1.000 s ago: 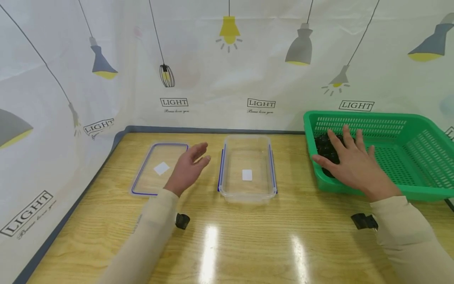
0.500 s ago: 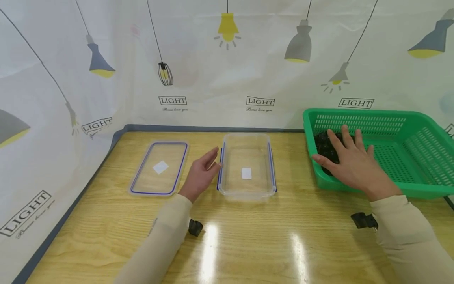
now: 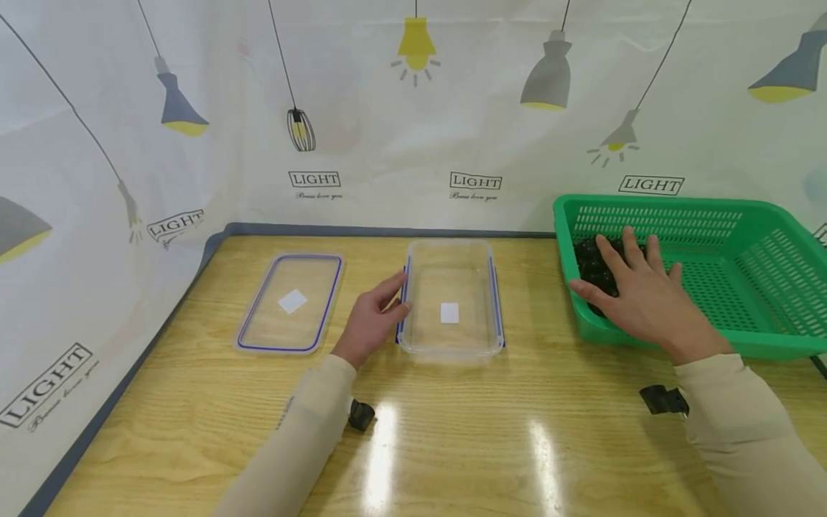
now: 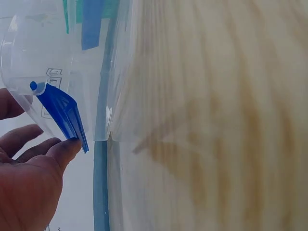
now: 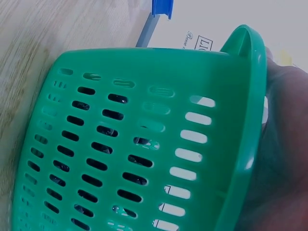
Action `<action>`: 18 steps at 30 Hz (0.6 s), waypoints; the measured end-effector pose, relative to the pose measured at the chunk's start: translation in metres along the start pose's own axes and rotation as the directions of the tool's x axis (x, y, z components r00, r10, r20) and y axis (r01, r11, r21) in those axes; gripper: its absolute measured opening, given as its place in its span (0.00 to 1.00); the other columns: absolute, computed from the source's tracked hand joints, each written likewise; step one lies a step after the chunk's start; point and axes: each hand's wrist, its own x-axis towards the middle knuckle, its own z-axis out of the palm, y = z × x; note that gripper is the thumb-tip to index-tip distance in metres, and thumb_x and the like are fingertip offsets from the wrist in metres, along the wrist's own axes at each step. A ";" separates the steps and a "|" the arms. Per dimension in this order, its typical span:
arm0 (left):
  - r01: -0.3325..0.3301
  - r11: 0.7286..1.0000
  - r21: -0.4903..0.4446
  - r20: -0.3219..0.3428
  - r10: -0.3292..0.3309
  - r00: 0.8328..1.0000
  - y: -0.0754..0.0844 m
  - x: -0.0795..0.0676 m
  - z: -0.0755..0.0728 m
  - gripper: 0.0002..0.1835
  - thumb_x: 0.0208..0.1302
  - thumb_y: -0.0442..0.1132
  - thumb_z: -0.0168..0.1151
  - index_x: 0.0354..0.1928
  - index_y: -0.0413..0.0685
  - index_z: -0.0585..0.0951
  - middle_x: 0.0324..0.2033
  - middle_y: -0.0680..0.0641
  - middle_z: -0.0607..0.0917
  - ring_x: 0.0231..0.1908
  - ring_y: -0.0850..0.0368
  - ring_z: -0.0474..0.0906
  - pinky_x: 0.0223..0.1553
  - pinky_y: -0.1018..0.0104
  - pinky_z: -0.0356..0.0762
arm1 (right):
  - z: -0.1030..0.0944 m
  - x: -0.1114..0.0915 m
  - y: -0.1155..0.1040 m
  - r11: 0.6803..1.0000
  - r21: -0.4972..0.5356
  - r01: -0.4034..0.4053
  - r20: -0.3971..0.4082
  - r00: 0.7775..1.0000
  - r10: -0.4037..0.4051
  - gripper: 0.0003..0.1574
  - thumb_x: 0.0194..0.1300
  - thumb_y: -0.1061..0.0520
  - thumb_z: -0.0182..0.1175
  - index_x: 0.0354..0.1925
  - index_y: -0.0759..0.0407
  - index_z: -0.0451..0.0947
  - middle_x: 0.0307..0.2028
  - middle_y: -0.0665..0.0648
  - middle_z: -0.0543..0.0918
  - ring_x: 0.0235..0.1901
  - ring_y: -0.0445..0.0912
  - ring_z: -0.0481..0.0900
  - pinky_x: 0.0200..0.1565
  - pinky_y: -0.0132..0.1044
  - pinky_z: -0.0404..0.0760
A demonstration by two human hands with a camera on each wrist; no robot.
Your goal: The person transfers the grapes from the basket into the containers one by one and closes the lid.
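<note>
Slotted green basket (image 5: 211,163) close up, right hand (image 5: 281,154) partly behind it, wooden table (image 5: 96,24) at left

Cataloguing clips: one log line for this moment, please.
left hand: at clear container; right hand: over black items in green basket; lid: off, on table

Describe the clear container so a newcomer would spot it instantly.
On the wooden table, the clear container stands between the flat lid and the green basket, the left hand at its side. Unlike either neighbour, it is both see-through and walled, with blue side latches.
</note>
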 end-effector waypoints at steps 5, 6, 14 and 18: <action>0.004 1.000 0.025 0.006 -0.004 1.000 0.000 0.000 -0.001 0.27 0.72 0.31 0.56 0.70 0.35 0.65 0.73 0.44 0.60 0.70 0.52 0.58 0.65 0.63 0.64 | -0.002 0.004 0.003 1.000 0.003 -0.001 0.016 1.000 0.001 0.54 0.73 0.28 0.38 0.78 0.59 0.34 0.73 0.73 0.26 0.67 0.73 0.20 0.55 0.82 0.32; 0.004 1.000 0.026 0.008 -0.004 1.000 0.000 0.000 -0.001 0.27 0.72 0.31 0.56 0.70 0.35 0.65 0.73 0.44 0.60 0.70 0.52 0.58 0.65 0.64 0.64 | -0.004 0.005 0.005 1.000 0.001 -0.002 0.024 1.000 0.002 0.54 0.73 0.28 0.38 0.78 0.60 0.35 0.73 0.74 0.28 0.67 0.74 0.22 0.55 0.82 0.34; 0.015 1.000 0.022 0.007 -0.015 1.000 0.001 0.000 -0.002 0.27 0.72 0.31 0.56 0.70 0.36 0.65 0.73 0.44 0.61 0.70 0.52 0.59 0.63 0.66 0.66 | -0.016 0.018 0.016 0.999 -0.031 0.013 0.119 0.993 -0.010 0.47 0.73 0.43 0.55 0.75 0.66 0.48 0.67 0.86 0.42 0.64 0.81 0.44 0.50 0.79 0.60; 0.018 1.000 0.023 0.001 -0.018 1.000 0.001 0.000 0.000 0.27 0.72 0.30 0.56 0.70 0.36 0.66 0.72 0.43 0.61 0.69 0.51 0.59 0.64 0.63 0.65 | -0.015 0.024 0.022 0.999 -0.038 0.014 0.160 0.987 -0.008 0.49 0.67 0.49 0.63 0.73 0.69 0.51 0.64 0.88 0.45 0.56 0.83 0.58 0.46 0.72 0.71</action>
